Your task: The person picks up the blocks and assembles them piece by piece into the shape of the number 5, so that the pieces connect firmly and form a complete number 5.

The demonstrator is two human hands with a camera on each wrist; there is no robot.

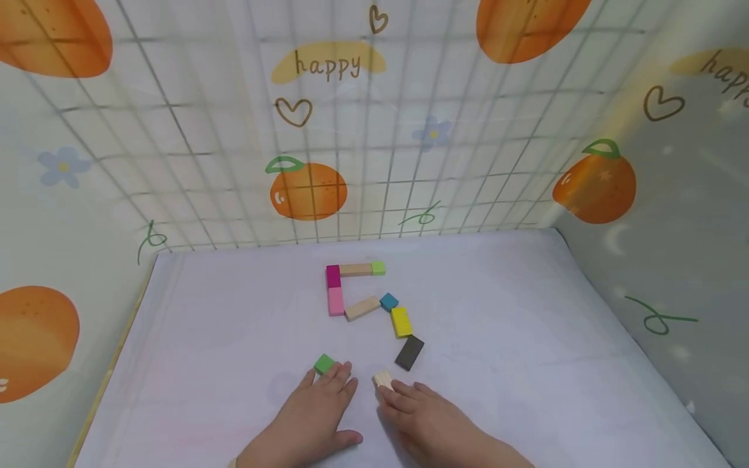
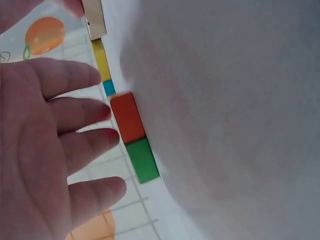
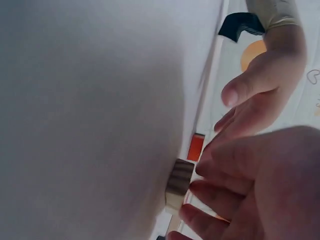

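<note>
My left hand [image 1: 316, 416] lies low over the white tabletop, fingers spread and straight. Its fingertips touch a red block [image 2: 128, 118], which the fingers cover in the head view. Against the red block's end sits a green block [image 1: 324, 364]. To the right, my right hand [image 1: 435, 419] reaches in with loosely bent fingers. Their tips are at the near side of a plain wooden block [image 1: 383, 380] with striped grain, without curling round it. The dark grey block [image 1: 409, 353] lies just beyond that hand, its corner at the yellow block [image 1: 402, 322].
Farther off, a bent line of blocks continues: blue cube [image 1: 389, 301], wooden plank [image 1: 363, 308], pink block [image 1: 336, 301], magenta block [image 1: 333, 276], a second wooden plank [image 1: 355, 270] and a light green cube [image 1: 378, 268]. Printed cloth walls [image 1: 363, 130] enclose the table's back and sides.
</note>
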